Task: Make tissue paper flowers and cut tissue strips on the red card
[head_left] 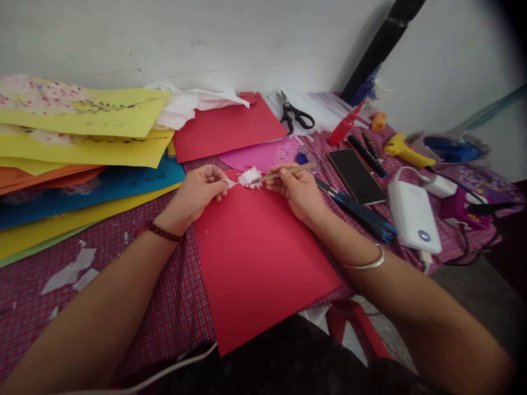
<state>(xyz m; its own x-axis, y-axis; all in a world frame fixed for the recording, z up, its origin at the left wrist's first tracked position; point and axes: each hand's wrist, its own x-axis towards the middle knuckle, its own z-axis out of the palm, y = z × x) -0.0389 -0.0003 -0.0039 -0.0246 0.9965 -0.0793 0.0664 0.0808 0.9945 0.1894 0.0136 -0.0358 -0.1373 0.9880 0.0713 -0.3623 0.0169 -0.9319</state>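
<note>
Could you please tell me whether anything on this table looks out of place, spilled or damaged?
Torn white paper scraps lie strewn over the checked cloth on the left, looking untidy near the stacked coloured sheets. I see no spill, and the nearer red sheet looks untorn.

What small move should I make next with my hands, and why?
Perhaps lay the white scrap in your left hand onto the white paper cluster: the scrap is pinched right beside it, and the stick in your right hand has its tip there.
</note>
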